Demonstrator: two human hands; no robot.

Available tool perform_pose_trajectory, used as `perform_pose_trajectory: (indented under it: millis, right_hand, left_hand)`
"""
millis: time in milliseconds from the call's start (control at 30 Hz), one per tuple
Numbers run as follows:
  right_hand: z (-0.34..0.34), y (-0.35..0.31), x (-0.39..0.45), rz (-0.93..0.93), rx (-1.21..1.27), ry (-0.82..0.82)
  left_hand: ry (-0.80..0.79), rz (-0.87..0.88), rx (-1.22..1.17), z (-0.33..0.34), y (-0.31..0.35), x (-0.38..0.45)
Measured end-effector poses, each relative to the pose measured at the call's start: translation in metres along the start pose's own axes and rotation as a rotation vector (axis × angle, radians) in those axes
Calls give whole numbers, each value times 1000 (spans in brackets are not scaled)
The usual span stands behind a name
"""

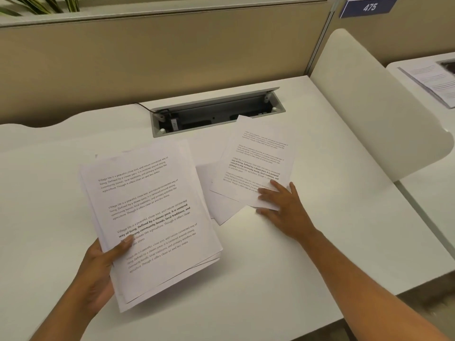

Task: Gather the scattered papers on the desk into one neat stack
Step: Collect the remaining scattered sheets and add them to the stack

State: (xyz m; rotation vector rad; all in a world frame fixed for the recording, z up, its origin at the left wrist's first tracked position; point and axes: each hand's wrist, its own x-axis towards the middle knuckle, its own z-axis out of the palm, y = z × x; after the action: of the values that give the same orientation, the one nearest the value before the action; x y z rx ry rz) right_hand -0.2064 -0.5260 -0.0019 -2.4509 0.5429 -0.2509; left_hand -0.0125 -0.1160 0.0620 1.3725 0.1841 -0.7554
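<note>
My left hand (pixel 101 267) grips a thick stack of printed sheets (pixel 152 212) by its lower left corner, thumb on top, holding it tilted just above the white desk (pixel 283 262). To the right a loose printed sheet (pixel 258 158) lies on the desk, overlapping blank-looking sheets (pixel 221 207) beneath it. My right hand (pixel 283 205) rests on the lower right corner of that loose sheet, with the thumb at the paper's edge and the fingers spread on top.
An open cable tray (pixel 216 112) with a black cord is sunk into the desk behind the papers; the loose sheet's top corner overhangs it. A beige partition stands behind. A white curved divider (pixel 369 99) rises at right, with more papers (pixel 433 82) on the neighbouring desk.
</note>
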Motion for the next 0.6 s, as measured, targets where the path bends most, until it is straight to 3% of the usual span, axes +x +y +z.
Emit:
perform_pose_trajectory:
  millis: [100, 233, 300, 367, 467, 600]
  right_hand:
    - [-13, -13, 6, 124, 148, -10]
    - [-22, -32, 43, 454, 193, 452]
    - [-27, -38, 72, 787, 150, 370]
    - [-29, -45, 95, 984, 82, 221]
    - [-26, -48, 114, 1024, 89, 175]
    - [-29, -32, 116, 982, 274, 211]
  left_hand:
    - [6, -1, 2, 2, -1, 1]
    - [-3, -2, 9, 8, -3, 1]
    - [-8, 1, 18, 9, -3, 2]
    - [-11, -1, 23, 10, -2, 2]
    - [-10, -3, 24, 8, 1, 2]
    - [16, 11, 27, 2, 4, 1]
